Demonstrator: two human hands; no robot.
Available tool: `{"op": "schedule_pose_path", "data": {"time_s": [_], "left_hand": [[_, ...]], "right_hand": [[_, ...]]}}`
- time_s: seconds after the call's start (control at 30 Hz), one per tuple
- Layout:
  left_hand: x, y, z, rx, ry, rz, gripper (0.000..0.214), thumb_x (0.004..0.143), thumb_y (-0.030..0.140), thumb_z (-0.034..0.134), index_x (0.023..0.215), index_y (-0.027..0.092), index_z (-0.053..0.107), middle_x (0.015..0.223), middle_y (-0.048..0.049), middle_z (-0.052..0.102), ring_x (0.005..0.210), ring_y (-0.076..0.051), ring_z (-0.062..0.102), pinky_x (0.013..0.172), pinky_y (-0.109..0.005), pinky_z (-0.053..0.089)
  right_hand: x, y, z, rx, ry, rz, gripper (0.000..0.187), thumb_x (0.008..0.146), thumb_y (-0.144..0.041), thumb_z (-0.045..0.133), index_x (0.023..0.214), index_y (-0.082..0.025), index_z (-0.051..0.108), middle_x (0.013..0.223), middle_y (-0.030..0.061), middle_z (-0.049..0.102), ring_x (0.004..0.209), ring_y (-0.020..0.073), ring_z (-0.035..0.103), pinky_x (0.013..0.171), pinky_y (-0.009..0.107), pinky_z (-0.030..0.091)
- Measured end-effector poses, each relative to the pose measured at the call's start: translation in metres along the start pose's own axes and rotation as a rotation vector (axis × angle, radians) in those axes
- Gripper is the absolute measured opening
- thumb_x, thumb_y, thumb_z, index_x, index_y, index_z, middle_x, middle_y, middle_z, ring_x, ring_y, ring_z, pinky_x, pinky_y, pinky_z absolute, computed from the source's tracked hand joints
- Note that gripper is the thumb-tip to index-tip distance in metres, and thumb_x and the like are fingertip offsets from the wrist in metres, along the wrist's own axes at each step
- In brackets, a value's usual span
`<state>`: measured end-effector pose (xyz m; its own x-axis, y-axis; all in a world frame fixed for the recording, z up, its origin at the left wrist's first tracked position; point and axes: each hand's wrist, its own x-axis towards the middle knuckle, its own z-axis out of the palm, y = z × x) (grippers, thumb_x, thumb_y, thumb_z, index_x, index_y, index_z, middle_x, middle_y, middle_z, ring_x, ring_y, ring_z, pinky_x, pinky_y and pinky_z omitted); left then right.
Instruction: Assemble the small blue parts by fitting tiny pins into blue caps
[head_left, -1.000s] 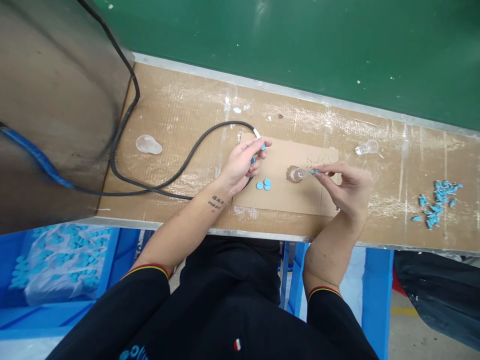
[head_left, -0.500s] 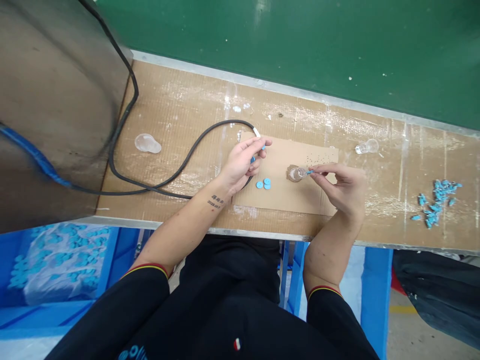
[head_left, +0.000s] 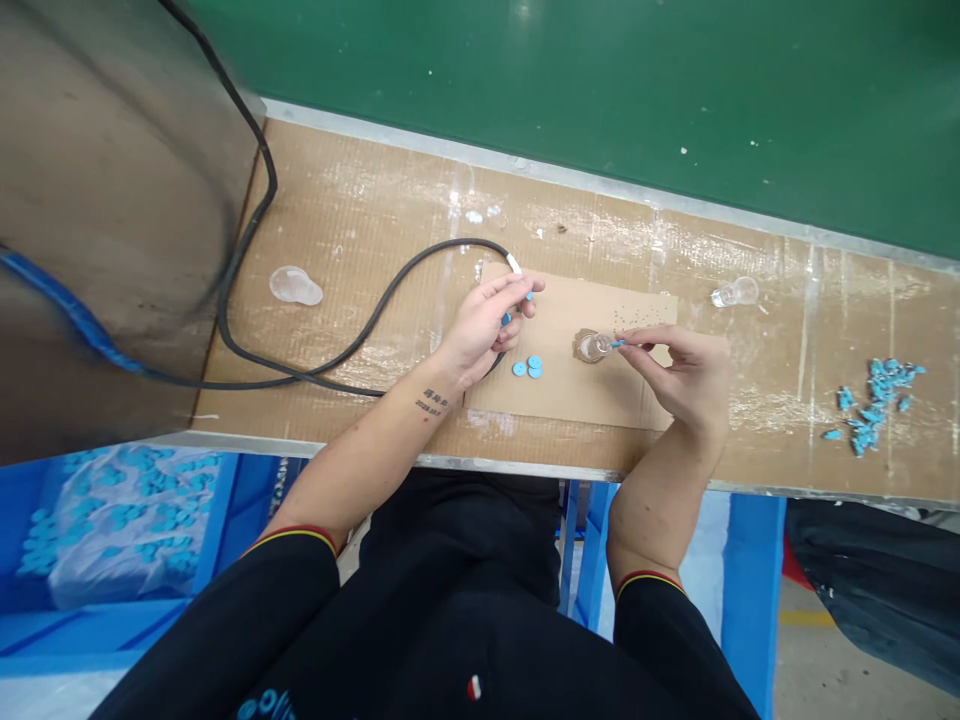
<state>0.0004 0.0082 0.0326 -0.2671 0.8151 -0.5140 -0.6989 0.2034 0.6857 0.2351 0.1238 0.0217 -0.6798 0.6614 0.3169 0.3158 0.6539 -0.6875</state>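
My left hand [head_left: 487, 320] is curled with its fingertips together, holding small blue discs. One blue disc [head_left: 529, 295] shows at the fingertips and another [head_left: 505, 319] against the curled fingers. Between the thumb and fingers of my right hand [head_left: 679, 375] is a small blue piece [head_left: 618, 343]; its exact shape is too small to make out. Its tip meets the rim of a small clear container [head_left: 595, 346], which rests on a brown cardboard sheet [head_left: 570, 400]. Just below my left hand, several loose blue discs [head_left: 535, 367] lie on that sheet.
A black cable [head_left: 360, 340] loops across the bench and passes behind my left hand. Clear bulb-shaped containers lie at left [head_left: 295, 286] and right [head_left: 735, 292]. Small blue pieces [head_left: 874, 405] are heaped at right. Blue crates [head_left: 232, 520] stand below the bench edge.
Both hands keep almost the same position, the right still pinching the blue piece at the clear container. No clear movement of objects is visible.
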Motion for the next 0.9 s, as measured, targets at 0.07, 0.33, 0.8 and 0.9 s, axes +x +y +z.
{"op": "schedule_pose_path", "data": {"time_s": [0.07, 0.33, 0.8, 0.9], "left_hand": [[0.000, 0.000, 0.000, -0.005, -0.002, 0.003, 0.015, 0.101, 0.023, 0.064, 0.090, 0.014, 0.066, 0.066, 0.0055, 0.055, 0.039, 0.002, 0.029, 0.039, -0.013, 0.017], [-0.003, -0.003, 0.001, -0.049, -0.111, 0.055, 0.007, 0.099, 0.015, 0.058, 0.094, 0.016, 0.063, 0.065, 0.0040, 0.062, 0.038, 0.000, 0.029, 0.041, -0.014, 0.016], [-0.009, -0.037, 0.012, -0.128, -0.412, 0.075, 0.053, 0.064, 0.045, 0.099, 0.085, 0.017, 0.059, 0.074, 0.0014, 0.073, 0.039, 0.001, 0.026, 0.040, -0.020, 0.012], [-0.008, -0.040, 0.012, -0.092, -0.407, 0.081, 0.059, 0.061, 0.052, 0.099, 0.079, 0.018, 0.054, 0.072, 0.0000, 0.075, 0.038, 0.001, 0.025, 0.040, -0.020, 0.012]], "right_hand": [[-0.001, 0.001, 0.000, 0.015, 0.011, 0.003, 0.002, 0.090, -0.029, 0.079, 0.088, -0.029, 0.079, 0.087, -0.0001, 0.083, 0.073, 0.0192, 0.077, 0.069, 0.036, 0.065], [-0.001, 0.008, 0.014, 0.149, 0.448, -0.053, 0.018, 0.088, -0.046, 0.081, 0.090, -0.029, 0.073, 0.085, 0.0022, 0.078, 0.080, 0.0249, 0.079, 0.072, 0.046, 0.069], [0.002, -0.013, 0.049, 0.342, 0.557, -0.111, 0.029, 0.093, -0.059, 0.071, 0.094, -0.031, 0.064, 0.081, 0.0010, 0.068, 0.072, 0.0200, 0.071, 0.063, 0.038, 0.062], [0.003, -0.007, 0.048, 0.421, 0.546, -0.106, 0.033, 0.090, -0.062, 0.074, 0.091, -0.031, 0.063, 0.080, 0.0006, 0.066, 0.072, 0.0193, 0.070, 0.063, 0.036, 0.061]]}}
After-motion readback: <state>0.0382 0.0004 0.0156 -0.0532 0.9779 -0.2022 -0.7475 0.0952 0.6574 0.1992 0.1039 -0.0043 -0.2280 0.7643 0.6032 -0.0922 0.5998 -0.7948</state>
